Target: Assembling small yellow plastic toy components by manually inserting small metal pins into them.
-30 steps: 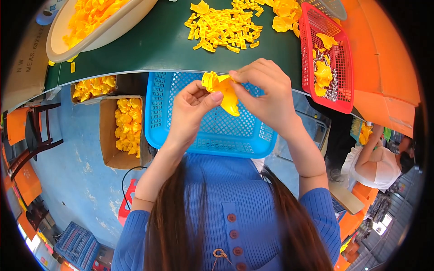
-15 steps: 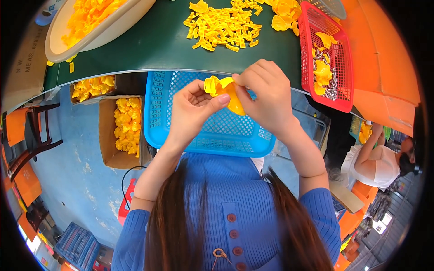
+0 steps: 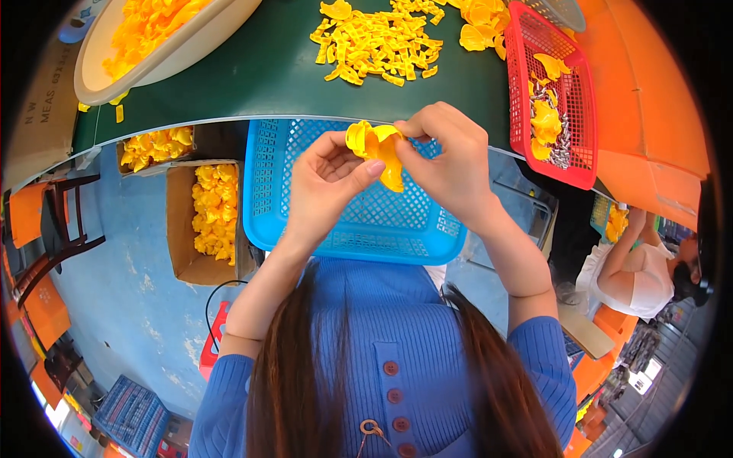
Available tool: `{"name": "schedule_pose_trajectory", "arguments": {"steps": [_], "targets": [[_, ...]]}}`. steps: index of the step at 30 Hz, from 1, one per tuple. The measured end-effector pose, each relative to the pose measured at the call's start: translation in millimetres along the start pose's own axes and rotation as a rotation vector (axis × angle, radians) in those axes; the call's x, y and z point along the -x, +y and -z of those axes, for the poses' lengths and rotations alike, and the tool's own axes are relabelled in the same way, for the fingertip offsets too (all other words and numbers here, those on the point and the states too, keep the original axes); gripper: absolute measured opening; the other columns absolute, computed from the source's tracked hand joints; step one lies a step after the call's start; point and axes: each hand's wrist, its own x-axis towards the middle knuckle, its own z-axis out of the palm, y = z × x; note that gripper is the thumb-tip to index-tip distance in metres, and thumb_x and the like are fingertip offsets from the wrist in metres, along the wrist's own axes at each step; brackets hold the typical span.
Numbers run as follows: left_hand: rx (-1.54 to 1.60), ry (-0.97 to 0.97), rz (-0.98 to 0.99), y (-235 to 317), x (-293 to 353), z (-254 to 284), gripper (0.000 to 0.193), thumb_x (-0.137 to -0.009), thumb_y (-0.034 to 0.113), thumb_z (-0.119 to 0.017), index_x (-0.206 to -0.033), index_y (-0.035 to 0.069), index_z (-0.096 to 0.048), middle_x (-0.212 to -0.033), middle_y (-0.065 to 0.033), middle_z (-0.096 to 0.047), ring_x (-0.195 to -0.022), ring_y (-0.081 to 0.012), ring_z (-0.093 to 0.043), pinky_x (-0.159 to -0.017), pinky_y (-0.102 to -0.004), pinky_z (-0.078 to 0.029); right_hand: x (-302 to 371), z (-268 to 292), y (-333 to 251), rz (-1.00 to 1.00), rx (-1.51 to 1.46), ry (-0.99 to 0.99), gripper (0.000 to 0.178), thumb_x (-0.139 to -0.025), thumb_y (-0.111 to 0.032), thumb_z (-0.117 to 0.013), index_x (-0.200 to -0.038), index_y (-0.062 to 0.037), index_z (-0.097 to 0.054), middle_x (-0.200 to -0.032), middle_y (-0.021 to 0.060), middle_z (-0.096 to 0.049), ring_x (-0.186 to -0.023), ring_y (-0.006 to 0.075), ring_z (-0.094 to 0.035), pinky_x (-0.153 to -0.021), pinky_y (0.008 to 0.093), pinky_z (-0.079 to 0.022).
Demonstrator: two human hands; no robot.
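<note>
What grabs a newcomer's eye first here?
The curved yellow plastic piece pinched by both the left hand and right hand, above the blue lattice basket. Then the pile of small yellow parts on the green tabletop, and the red mesh basket toward its right.
</note>
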Motion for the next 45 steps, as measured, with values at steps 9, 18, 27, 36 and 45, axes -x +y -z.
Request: {"name": "schedule_pose_trajectory", "arguments": {"steps": [9,18,27,36,45], "targets": [[0.031,0.004,-0.130,-9.7,4.2,-4.9,0.043,-0.074,-0.001,-0.067,-0.113,-0.003,-0.046,-0.111,-0.0100,-0.052,-0.104,-0.0178,-0.053,-0.089,-0.0321,-0.047,7.0,-10.7,-3.4,-0.155,-0.058,0.086,0.011,-0.065,0.005,-0.066,-0.073,0.0019,-0.059,-0.064,0.0080,-0.056,-0.056,0.0139,-0.054,-0.052,0.0234,-0.044],[-0.120,-0.002,-0.224,-4.2,6.6,-8.1,0.040,-0.079,0.002,-0.064,-0.116,-0.005,-0.050,-0.112,-0.0085,-0.049,-0.106,-0.0177,-0.051,-0.085,-0.0284,-0.050,3.2,-11.9,-0.1,0.194,0.097,0.159,0.016,-0.060,0.008,-0.066,-0.072,0.0007,-0.058,-0.070,0.0100,-0.061,-0.062,0.0237,-0.058,-0.053,0.0290,-0.046],[-0.045,-0.003,-0.144,-10.1,9.6,-1.3,0.041,-0.079,0.003,-0.064,-0.116,-0.006,-0.050,-0.110,-0.0076,-0.051,-0.105,-0.0172,-0.051,-0.085,-0.0274,-0.048,10.4,-15.1,1.0,0.021,-0.008,0.050,0.013,-0.065,0.006,-0.068,-0.073,0.0008,-0.060,-0.069,0.0098,-0.060,-0.061,0.0209,-0.059,-0.053,0.0276,-0.046],[-0.059,0.104,-0.302,15.5,2.8,-12.5,0.042,-0.077,-0.001,-0.064,-0.116,0.003,-0.051,-0.119,-0.0138,-0.044,-0.108,-0.0212,-0.049,-0.085,-0.0315,-0.049,-3.2,-7.5,-5.2,-0.401,-0.424,-0.052,0.009,-0.078,-0.004,-0.061,-0.082,0.0035,-0.059,-0.071,0.0074,-0.065,-0.065,0.0069,-0.061,-0.059,0.0204,-0.047],[-0.680,-0.062,-0.635,22.6,3.9,30.2,0.062,-0.067,0.015,-0.076,-0.121,0.006,-0.046,-0.121,-0.0131,-0.039,-0.111,-0.0259,-0.046,-0.078,-0.0314,-0.052,-27.9,-24.4,-20.0,-0.509,-0.471,-0.185,0.011,-0.080,-0.005,-0.058,-0.089,0.0008,-0.054,-0.059,0.0037,-0.059,-0.051,0.0045,-0.053,-0.046,0.0168,-0.039]]}}
